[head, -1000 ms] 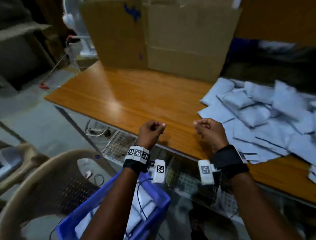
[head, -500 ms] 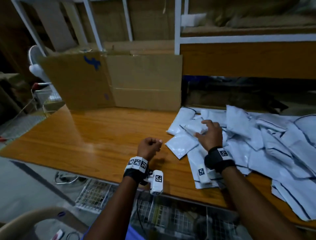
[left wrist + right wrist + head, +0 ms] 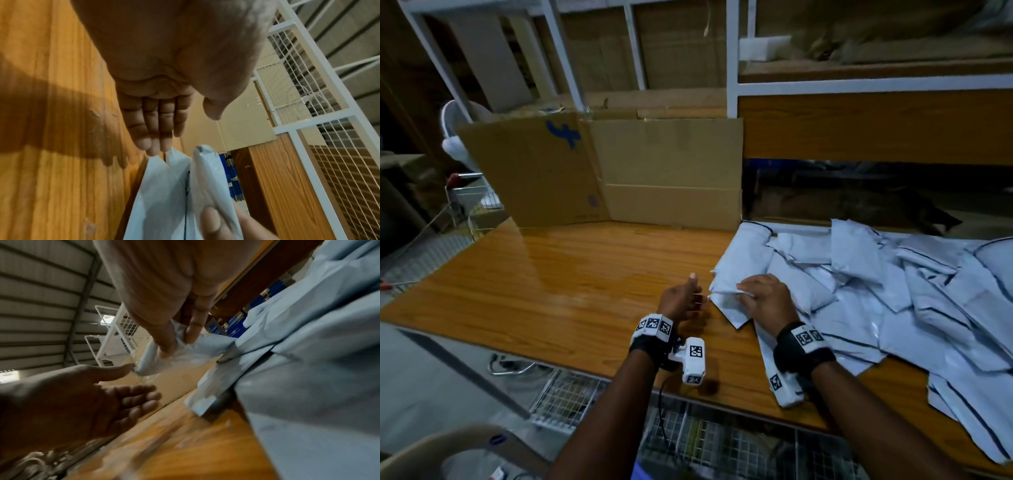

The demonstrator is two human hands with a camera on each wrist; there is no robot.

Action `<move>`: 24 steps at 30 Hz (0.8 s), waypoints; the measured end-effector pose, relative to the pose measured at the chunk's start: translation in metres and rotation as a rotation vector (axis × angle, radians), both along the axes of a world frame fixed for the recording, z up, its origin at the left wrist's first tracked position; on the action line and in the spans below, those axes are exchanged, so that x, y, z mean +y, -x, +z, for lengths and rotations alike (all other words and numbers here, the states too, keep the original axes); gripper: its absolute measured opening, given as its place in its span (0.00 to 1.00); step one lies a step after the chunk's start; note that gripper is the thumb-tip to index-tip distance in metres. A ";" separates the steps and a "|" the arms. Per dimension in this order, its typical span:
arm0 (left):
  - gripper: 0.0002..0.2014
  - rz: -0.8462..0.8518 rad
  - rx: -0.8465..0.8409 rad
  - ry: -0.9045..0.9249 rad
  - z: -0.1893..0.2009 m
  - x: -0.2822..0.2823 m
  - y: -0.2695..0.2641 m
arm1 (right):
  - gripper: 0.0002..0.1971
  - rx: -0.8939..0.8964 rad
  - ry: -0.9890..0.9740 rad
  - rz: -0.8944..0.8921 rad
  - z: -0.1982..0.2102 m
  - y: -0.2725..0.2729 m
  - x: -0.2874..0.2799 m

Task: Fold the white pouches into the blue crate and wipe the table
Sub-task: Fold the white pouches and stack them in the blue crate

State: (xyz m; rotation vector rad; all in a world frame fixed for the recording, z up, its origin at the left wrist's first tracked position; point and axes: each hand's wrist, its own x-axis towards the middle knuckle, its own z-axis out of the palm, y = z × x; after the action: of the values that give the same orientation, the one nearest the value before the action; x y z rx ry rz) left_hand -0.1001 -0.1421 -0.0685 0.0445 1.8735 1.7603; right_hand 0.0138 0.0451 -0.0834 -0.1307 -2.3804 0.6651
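A heap of white pouches (image 3: 893, 294) with dark edge lines covers the right half of the wooden table (image 3: 551, 274). My right hand (image 3: 748, 291) pinches the crumpled edge of one pouch (image 3: 724, 299) at the heap's left end, thumb against fingers (image 3: 176, 337). The pinched pouch (image 3: 156, 363) is lifted slightly off the wood. My left hand (image 3: 688, 298) hovers just left of it, palm turned to the pouch and fingers (image 3: 156, 129) straight, holding nothing. Only a blue sliver (image 3: 636, 474) under my left arm shows where the crate is.
Flattened cardboard (image 3: 619, 171) stands upright along the table's back edge. White shelving (image 3: 732, 85) rises behind it. Wire racks (image 3: 571, 397) sit below the table's front edge and a beige chair (image 3: 431, 452) is at the lower left. A fan (image 3: 453, 137) stands at the far left.
My right hand went from a fist at the table edge to the heap and pinched a pouch. My left hand opened from a fist and moved right toward that pouch. The view tilted upward.
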 end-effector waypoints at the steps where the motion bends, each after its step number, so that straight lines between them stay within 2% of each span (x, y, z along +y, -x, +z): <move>1: 0.29 -0.007 -0.062 -0.021 0.000 -0.003 0.000 | 0.05 0.015 0.038 0.049 0.000 -0.007 -0.011; 4: 0.32 -0.018 -0.174 -0.038 -0.007 -0.014 -0.003 | 0.08 -0.014 0.142 0.165 -0.004 -0.024 -0.037; 7: 0.32 -0.046 -0.056 0.112 -0.022 -0.028 -0.001 | 0.12 -0.101 0.117 0.241 -0.008 -0.035 -0.054; 11: 0.24 -0.040 0.062 0.155 -0.028 -0.043 -0.007 | 0.25 -0.258 0.128 0.231 -0.010 -0.042 -0.050; 14: 0.17 0.097 0.017 0.099 -0.035 -0.057 -0.004 | 0.23 -0.288 0.201 0.086 -0.008 -0.034 -0.031; 17: 0.18 0.161 -0.012 0.096 -0.041 -0.070 0.003 | 0.19 -0.308 0.220 -0.111 0.003 -0.019 -0.007; 19: 0.20 0.172 0.002 0.093 -0.041 -0.076 0.005 | 0.21 -0.344 0.131 -0.294 0.009 -0.011 0.013; 21: 0.19 0.190 0.006 0.088 -0.040 -0.083 0.008 | 0.22 -0.480 -0.014 -0.463 0.015 -0.007 0.030; 24: 0.20 0.212 0.012 0.087 -0.045 -0.094 0.013 | 0.14 -0.670 -0.139 -0.580 0.023 -0.006 0.041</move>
State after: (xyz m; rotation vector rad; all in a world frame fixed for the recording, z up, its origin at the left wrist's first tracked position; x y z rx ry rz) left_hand -0.1129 -0.2365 -0.1131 -0.1837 2.0243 1.8160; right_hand 0.0199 0.0866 -0.0601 -1.0797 -2.7838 0.1794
